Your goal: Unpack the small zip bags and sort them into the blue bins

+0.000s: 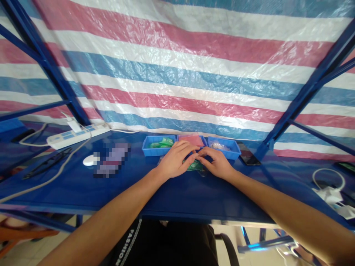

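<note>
My left hand (176, 159) and my right hand (217, 163) meet above the blue table, fingertips bent together in a pinch. Whatever sits between the fingers is too small or too hidden to name. Right under the fingertips lies a green packet or sheet (195, 166), partly covered by my hands, with some clear plastic around it. Just behind stand three blue trays: the left tray (155, 152) holds green packets (165, 142), the middle one holds a pink sheet or packet (194, 139), and the right tray (233, 154) has clear plastic pieces (220, 146).
A dark phone (249, 154) lies right of the trays. On the left are a blurred-out purple item (113, 159), a round white object (91, 160), a white power strip (79, 136) with cables, and black glasses (48, 162). White chargers (334, 197) lie far right. Striped sheeting (177, 74) hangs behind.
</note>
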Motion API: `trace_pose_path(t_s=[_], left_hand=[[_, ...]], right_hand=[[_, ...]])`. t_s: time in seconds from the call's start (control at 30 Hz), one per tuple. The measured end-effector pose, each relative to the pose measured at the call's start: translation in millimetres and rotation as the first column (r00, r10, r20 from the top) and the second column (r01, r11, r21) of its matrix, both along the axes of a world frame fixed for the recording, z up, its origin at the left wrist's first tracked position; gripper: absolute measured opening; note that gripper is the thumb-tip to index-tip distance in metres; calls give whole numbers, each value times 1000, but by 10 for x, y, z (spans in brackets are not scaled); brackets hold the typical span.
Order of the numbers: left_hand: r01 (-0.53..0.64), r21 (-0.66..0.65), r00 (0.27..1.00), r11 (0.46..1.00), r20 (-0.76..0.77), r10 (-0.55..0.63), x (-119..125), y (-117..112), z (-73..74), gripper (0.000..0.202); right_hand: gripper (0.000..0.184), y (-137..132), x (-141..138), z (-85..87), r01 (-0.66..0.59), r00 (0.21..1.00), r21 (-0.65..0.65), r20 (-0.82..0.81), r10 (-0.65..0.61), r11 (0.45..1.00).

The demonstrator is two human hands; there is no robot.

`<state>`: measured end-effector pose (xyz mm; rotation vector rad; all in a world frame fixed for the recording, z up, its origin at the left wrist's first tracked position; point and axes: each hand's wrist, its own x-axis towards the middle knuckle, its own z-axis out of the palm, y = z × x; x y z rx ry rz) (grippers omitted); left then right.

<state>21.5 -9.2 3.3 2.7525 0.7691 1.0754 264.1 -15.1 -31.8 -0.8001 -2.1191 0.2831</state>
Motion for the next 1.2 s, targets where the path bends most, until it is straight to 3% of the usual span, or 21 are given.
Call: trace_pose_path(t_s=[0.13,0.4,0.63,0.77,0.93,1.2], left_hand=[[31,-16,999,999,13,-30,-11,38,-26,35],[-18,-3,998,1000,58,18,-12,192,-182,38],[-15,-38,998,999,57,17,-7,191,-179,46],[33,-47,998,998,51,-31,20,165,-189,49],[38,-53,995,998,93,-33,71,134,-224,56],[59,-66,994,996,92,-53,48,115,-168,53]], right_hand=[[20,-3,-46,-20,-3,998,-62,-61,0,998],[29,83,-83,-117,-39,930,-367,-354,-100,929],[29,135,-76,-188,-148,899,-407,-436,-49,901],[26,87,-106,-189,-162,904,-374,-427,-15,913],[18,5,-102,-128,-81,963,-223,-267,19,971],[27,-80,-99,-61,-10,995,-69,-97,3,998]])
